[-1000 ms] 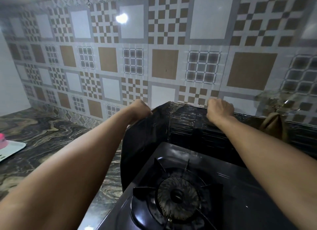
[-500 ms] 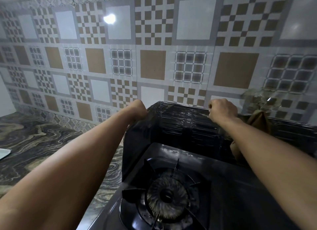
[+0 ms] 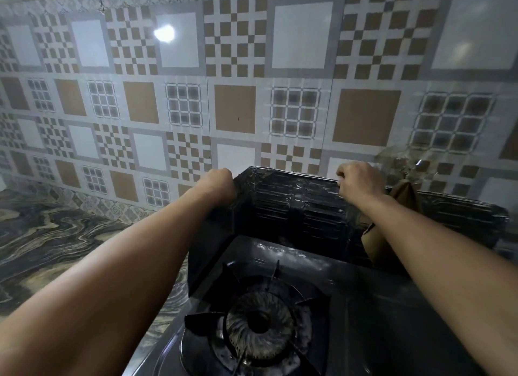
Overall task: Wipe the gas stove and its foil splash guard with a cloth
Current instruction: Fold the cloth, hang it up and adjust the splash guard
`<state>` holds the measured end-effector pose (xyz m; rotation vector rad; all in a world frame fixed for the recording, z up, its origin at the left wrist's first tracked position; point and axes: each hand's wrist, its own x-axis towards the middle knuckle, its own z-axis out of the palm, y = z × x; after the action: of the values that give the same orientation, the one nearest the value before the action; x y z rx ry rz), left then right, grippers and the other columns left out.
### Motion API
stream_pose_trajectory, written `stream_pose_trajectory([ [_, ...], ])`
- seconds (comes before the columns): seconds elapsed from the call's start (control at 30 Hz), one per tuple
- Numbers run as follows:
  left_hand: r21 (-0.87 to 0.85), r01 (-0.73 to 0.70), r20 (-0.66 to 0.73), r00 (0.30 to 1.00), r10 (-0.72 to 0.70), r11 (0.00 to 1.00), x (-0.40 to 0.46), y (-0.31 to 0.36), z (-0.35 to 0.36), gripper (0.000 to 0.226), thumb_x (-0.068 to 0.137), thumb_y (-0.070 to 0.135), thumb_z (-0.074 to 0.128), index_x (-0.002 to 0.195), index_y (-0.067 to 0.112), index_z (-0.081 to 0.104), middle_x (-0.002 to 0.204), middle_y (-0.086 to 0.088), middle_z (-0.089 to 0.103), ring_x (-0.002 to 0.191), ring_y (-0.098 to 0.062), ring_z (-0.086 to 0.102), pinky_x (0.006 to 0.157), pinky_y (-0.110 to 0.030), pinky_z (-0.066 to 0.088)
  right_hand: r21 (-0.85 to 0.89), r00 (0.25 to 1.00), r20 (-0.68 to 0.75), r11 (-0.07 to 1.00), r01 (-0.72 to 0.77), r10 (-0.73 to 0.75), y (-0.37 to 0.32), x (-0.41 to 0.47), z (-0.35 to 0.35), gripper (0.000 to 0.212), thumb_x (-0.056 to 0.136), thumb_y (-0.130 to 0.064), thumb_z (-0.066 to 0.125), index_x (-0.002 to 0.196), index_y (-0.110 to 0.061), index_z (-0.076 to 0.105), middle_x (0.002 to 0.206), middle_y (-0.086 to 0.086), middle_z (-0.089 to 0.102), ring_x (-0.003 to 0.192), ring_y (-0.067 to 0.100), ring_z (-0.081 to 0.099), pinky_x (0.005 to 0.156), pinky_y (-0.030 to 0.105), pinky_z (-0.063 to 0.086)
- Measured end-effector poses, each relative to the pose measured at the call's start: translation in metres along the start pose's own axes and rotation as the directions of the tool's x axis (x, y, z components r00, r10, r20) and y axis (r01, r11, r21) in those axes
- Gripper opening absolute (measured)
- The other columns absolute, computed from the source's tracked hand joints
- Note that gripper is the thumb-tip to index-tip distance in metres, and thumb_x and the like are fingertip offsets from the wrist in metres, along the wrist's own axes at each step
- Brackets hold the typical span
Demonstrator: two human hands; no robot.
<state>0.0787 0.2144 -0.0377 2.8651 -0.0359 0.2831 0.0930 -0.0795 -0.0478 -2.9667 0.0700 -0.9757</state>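
Head view, and I'm looking down at the gas stove (image 3: 350, 305), dark and glossy, filling the lower centre and lower right of the frame. Its burner (image 3: 259, 324) sits low centre under a black pan support (image 3: 244, 314). Standing round the back and left side of the stove is the foil splash guard (image 3: 294, 207), dark ribbed panels running from just left of centre across to the right edge.

Left hand (image 3: 217, 183), centre of frame, fingers curled over the top corner where the side panel meets the back panel, gripping it. Right hand (image 3: 360, 181), right of centre, is closed on the guard's top rim as well, knuckles up, fingers tucked over the edge. Both arms reach in from the bottom corners of the frame.

A brown cloth (image 3: 403, 190) hangs just right of that right hand, draped down the guard, with more of it showing below the forearm. I can't tell whether the hand is also pinching it; the wrist hides the join.

Behind everything, a patterned tile wall (image 3: 235, 67) takes the whole upper half, with a bright light reflection upper left. A marbled countertop (image 3: 56, 244) spreads across the lower left beside the stove.
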Motion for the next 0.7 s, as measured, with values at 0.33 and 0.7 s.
stream_pose_trajectory([
  [0.33, 0.093, -0.017, -0.004, 1.0, 0.018, 0.996, 0.003, 0.0, 0.0, 0.01, 0.087, 0.008, 0.054, 0.078, 0.004, 0.052, 0.083, -0.013, 0.056, 0.076, -0.028, 0.056, 0.064, -0.033, 0.046, -0.01, 0.999, 0.031, 0.999, 0.039, -0.039, 0.027, -0.011, -0.004, 0.026, 0.087, 0.009, 0.049, 0.095, -0.006, 0.068, 0.093, 0.014, 0.066, 0.079, 0.029, 0.058, 0.062, 0.031, 0.039],
  [0.7, -0.018, 0.042, -0.013, 0.999, -0.042, 0.999, 0.011, 0.006, 0.003, 0.027, 0.089, 0.018, 0.051, 0.066, 0.008, 0.044, 0.078, -0.012, 0.054, 0.074, -0.029, 0.055, 0.062, -0.032, 0.041, 0.178, 0.997, 0.055, 0.982, -0.068, 0.059, 0.044, -0.011, -0.012, 0.01, 0.08, -0.009, 0.075, 0.088, -0.016, 0.076, 0.095, 0.007, 0.073, 0.09, 0.026, 0.065, 0.083, 0.031, 0.05],
])
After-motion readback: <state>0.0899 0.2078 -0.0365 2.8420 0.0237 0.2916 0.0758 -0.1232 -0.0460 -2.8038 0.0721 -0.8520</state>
